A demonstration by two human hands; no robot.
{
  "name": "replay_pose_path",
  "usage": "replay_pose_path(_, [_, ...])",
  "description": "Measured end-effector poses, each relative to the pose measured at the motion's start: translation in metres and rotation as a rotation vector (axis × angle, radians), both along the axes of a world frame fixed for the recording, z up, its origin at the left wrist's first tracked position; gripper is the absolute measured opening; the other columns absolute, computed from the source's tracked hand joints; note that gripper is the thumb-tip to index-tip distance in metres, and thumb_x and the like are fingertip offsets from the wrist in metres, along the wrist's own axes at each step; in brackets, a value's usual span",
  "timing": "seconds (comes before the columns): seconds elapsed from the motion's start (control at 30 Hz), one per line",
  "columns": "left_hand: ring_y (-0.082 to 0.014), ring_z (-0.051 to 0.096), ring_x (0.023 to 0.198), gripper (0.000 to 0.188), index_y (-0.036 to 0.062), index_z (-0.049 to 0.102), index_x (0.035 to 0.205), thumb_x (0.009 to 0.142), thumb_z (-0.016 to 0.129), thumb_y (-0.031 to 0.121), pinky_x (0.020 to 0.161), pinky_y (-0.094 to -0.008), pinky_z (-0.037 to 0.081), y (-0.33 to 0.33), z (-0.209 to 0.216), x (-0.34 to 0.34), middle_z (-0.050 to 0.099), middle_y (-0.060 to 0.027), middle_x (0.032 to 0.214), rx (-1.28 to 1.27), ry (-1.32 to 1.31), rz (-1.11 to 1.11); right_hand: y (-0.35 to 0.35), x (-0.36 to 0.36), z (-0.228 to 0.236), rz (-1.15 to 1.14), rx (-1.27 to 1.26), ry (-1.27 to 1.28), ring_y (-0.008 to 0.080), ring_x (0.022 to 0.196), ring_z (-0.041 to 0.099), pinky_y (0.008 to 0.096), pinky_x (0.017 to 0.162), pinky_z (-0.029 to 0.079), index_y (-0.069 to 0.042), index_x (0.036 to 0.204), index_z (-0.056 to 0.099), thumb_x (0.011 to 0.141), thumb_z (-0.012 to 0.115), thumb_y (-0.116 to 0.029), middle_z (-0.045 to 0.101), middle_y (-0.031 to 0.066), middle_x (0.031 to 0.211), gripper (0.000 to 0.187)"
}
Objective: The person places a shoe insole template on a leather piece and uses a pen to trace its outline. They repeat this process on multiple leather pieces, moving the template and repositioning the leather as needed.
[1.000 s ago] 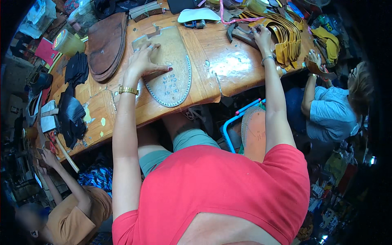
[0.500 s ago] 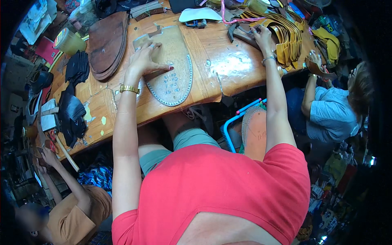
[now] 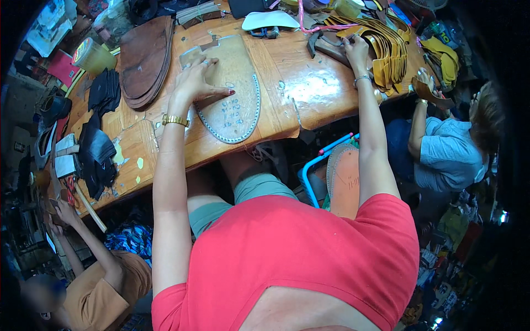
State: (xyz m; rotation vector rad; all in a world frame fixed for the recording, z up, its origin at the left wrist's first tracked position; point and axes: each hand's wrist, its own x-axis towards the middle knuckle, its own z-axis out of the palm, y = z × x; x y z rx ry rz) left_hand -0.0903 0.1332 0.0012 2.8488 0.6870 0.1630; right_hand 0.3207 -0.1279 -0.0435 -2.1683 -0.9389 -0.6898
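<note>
My left hand (image 3: pixel 193 83) rests on a clear, yellowish template (image 3: pixel 234 55) lying on the table, its thumb and fingers spread. The template has a rounded near end, a row of holes along its edge and handwritten marks. My right hand (image 3: pixel 356 51) is farther right, its fingers curled beside a stack of curved yellow leather pieces (image 3: pixel 386 52). Next to those fingers lies a tool with a dark head, apparently a hammer (image 3: pixel 313 45). What the fingertips hold, if anything, is too small to make out.
Brown rounded leather pieces (image 3: pixel 146 60) are stacked left of the template. Black pieces (image 3: pixel 99 154) and a yellowish tub (image 3: pixel 94 57) stand farther left. A white piece (image 3: pixel 270 21) lies at the back. Co-workers sit at the lower left (image 3: pixel 105 281) and right (image 3: pixel 450 149).
My right hand has shifted very slightly at the yellow stack. My left hand has stayed on the template. The co-worker at the right has moved a brown piece a little.
</note>
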Motion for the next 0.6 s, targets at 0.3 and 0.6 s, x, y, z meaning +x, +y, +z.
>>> replay_pose_path(0.3, [-0.0341, 0.045, 0.13, 0.103, 0.0162, 0.052, 0.134, 0.05, 0.078, 0.07, 0.107, -0.0448, 0.037, -0.001, -0.002, 0.0, 0.046, -0.0124, 0.143, -0.012, -0.004, 0.014, 0.0, 0.003, -0.003, 0.025, 0.007, 0.019, 0.0374, 0.073, 0.065, 0.0419, 0.068, 0.05, 0.001, 0.082, 0.069, 0.079, 0.073, -0.021, 0.066, 0.0211, 0.078, 0.023])
replay_pose_path(0.6, [-0.0351, 0.046, 0.129, 0.1, 0.0158, 0.052, 0.133, 0.051, 0.079, 0.068, 0.106, -0.0428, 0.038, -0.002, 0.003, 0.0, 0.045, -0.0156, 0.143, -0.01, 0.039, 0.004, 0.004, -0.054, 0.017, 0.202, 0.348, 0.153, 0.0151, 0.068, 0.066, 0.0307, 0.059, 0.05, 0.001, 0.091, 0.069, 0.093, 0.063, -0.017, 0.07, 0.0118, 0.08, 0.02])
